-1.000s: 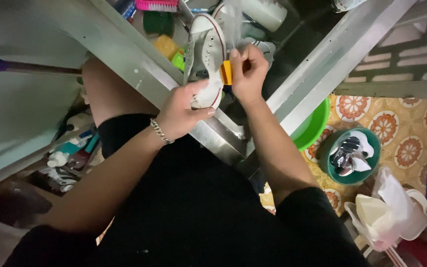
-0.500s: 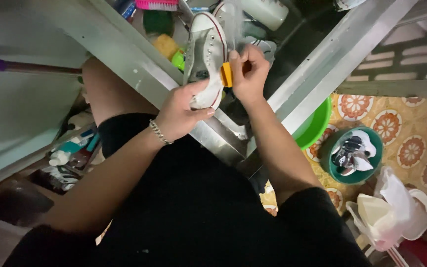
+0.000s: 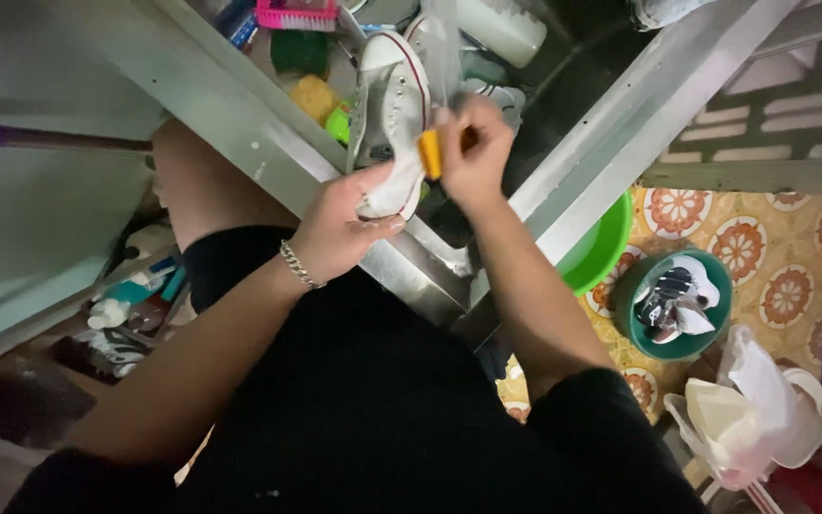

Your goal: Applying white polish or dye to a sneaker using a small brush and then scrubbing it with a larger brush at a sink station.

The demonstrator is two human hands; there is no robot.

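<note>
Steel sink fills the upper view, with patterned floor tiles to the right; it holds one pink brush, one green sponge, one yellow sponge and one white bottle. On the floor stand one bright green basin, one teal tub with dark-and-white shoes inside, and one white plastic bag. One white sneaker is over the sink, its heel end gripped in the curled left hand. The right hand is closed around one small yellow brush pressed at its side. Scrubbing looks underway; how much is clean I cannot tell.
</note>
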